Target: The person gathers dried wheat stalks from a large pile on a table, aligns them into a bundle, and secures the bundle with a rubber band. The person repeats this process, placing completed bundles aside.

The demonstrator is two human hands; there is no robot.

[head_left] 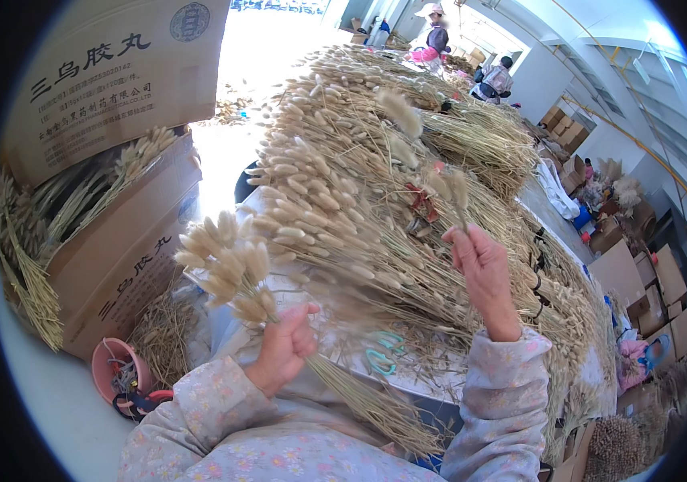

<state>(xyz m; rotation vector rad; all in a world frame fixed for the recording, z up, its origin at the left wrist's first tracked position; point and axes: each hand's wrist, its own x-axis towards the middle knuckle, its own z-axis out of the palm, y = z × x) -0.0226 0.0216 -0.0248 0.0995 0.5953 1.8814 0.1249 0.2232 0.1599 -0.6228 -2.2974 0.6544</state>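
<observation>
My left hand (286,347) is closed round the stems of a bunch of dried bunny tail grass (227,269). Its fluffy cream heads fan out at the upper left, and the stems slant down to the lower right across my front. My right hand (480,261) is raised over the table, fingers pinched on the stem of a few bunny tail grass stems (458,193) with the heads pointing up. Beyond both hands lies a large heap of the same dried grass (319,209), heads to the left and stems to the right.
Turquoise-handled scissors (384,353) lie on the white table near its front edge. At left stands an open cardboard box (118,233) with bundles inside, and a pink bucket (118,365) below it. Two people (494,80) are at the far end. More cartons (649,281) crowd the right.
</observation>
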